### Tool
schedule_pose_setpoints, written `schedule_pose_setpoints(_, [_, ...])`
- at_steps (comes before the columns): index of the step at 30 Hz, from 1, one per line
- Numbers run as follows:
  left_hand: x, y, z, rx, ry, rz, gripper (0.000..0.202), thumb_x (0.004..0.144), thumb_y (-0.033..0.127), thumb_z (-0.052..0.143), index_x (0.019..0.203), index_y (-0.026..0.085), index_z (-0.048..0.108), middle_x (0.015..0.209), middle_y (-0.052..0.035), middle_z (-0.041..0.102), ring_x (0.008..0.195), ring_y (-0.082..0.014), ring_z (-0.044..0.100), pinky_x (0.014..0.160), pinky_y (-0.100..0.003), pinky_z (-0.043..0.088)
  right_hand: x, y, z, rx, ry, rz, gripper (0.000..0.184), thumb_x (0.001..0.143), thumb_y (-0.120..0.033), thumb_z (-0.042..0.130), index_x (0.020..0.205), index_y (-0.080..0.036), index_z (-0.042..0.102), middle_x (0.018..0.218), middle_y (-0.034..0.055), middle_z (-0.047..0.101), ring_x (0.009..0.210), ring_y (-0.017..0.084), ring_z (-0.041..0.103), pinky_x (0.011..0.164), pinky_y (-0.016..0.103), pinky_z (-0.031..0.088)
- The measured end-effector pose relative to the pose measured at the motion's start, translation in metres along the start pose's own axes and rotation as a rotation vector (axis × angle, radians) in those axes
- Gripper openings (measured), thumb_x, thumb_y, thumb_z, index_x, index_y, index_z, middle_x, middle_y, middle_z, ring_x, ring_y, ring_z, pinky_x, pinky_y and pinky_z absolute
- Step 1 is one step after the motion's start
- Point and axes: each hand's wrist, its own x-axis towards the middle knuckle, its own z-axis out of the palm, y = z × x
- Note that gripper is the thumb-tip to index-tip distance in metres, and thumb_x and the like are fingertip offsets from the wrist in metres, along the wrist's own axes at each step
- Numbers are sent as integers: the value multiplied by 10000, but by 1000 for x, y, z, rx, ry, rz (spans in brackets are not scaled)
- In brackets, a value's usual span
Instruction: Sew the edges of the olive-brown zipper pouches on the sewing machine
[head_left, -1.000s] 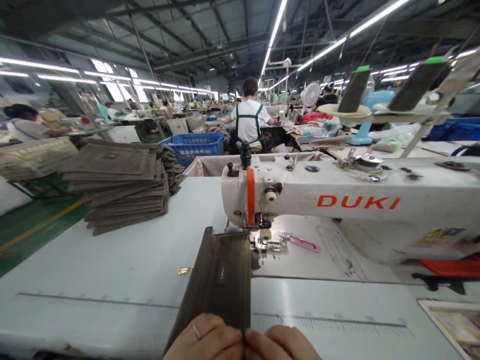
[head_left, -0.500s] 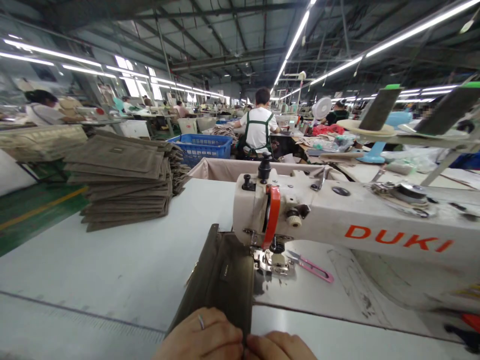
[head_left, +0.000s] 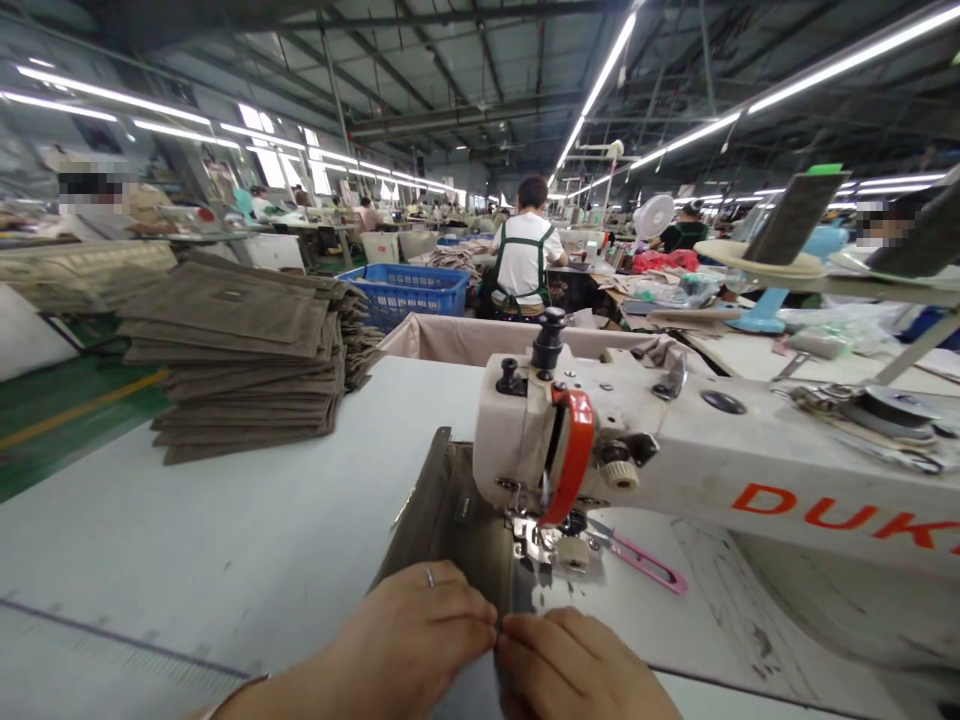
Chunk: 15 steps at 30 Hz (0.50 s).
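Observation:
A dark olive-brown fabric panel (head_left: 442,520) with a small metal label lies under the left side of the sewing machine (head_left: 675,440), its right edge beside the presser foot (head_left: 551,545). Ringed and palm down, my left hand (head_left: 424,625) presses on the panel with its fingertips pinched at the near right edge. My right hand (head_left: 577,660) meets it there, fingers closed on the same edge. The fingertips of both hands almost touch. Pink-handled thread snips (head_left: 649,565) rest on the machine bed, right of the presser foot.
A tall stack of similar fabric pieces (head_left: 240,345) stands at the table's left. Beyond are a blue plastic basket (head_left: 412,290), a fabric-lined bin (head_left: 442,340) and a co-worker in a white shirt (head_left: 525,255). Thread cones (head_left: 795,220) stand at right. Ruler markings (head_left: 127,645) run along the left tabletop.
Both hands have moved forward, closer to the presser foot, still on the panel's edge. The panel has slid forward along the foot. The camera view has shifted slightly.

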Motion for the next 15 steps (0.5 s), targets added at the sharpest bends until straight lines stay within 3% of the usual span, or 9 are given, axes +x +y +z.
schedule_pose_setpoints(9, [14, -22, 0, 27, -65, -66, 226, 925, 58, 495, 1017, 173, 666, 1002, -14, 728, 890, -160, 660, 868, -278, 523, 23, 17, -8, 136, -117, 110, 316, 793, -39, 570, 1053, -190, 667, 972, 27, 711, 843, 196, 660, 747, 298, 572])
schedule_pose_setpoints(11, [17, -28, 0, 27, -96, -90, 224, 923, 65, 514, 1047, 177, 664, 1022, -13, 727, 935, -166, 658, 905, -284, 513, 23, 18, -8, 122, -121, 174, 305, 815, -54, 550, 1064, -189, 663, 1001, 49, 701, 883, 219, 656, 762, 326, 573])
schedule_pose_setpoints(15, [22, -39, 0, 23, -116, -109, 237, 928, 67, 508, 1064, 184, 662, 1078, -14, 718, 1005, -166, 649, 978, -295, 479, 20, 21, -7, 104, -270, 233, 353, 894, -91, 501, 1224, -171, 598, 1103, 90, 670, 980, 260, 637, 833, 397, 563])
